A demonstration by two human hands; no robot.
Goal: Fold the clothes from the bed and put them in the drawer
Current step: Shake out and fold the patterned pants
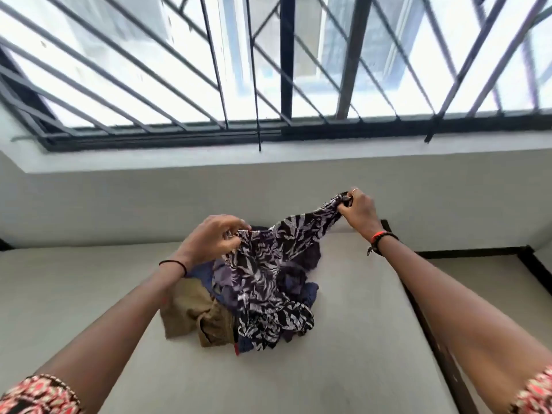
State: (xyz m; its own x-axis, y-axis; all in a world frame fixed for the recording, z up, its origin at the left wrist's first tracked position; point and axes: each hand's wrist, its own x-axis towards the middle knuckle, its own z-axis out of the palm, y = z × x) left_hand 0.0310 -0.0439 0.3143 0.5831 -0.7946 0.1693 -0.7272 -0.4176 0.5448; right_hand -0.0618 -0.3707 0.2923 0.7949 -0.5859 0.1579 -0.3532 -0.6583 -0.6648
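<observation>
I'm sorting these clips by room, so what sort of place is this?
Probably a bedroom: a bed against the wall, a pile of clothes on it, and a barred window above. The left hand and right hand grip a patterned garment over the pile.

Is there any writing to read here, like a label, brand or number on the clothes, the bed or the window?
None: no words, numbers or signs show anywhere.
The patterned garment, gripped by the left hand and the right hand, bears only a leaf print and no visible tag.
The khaki garment, bed and window bars are bare of writing.
</observation>
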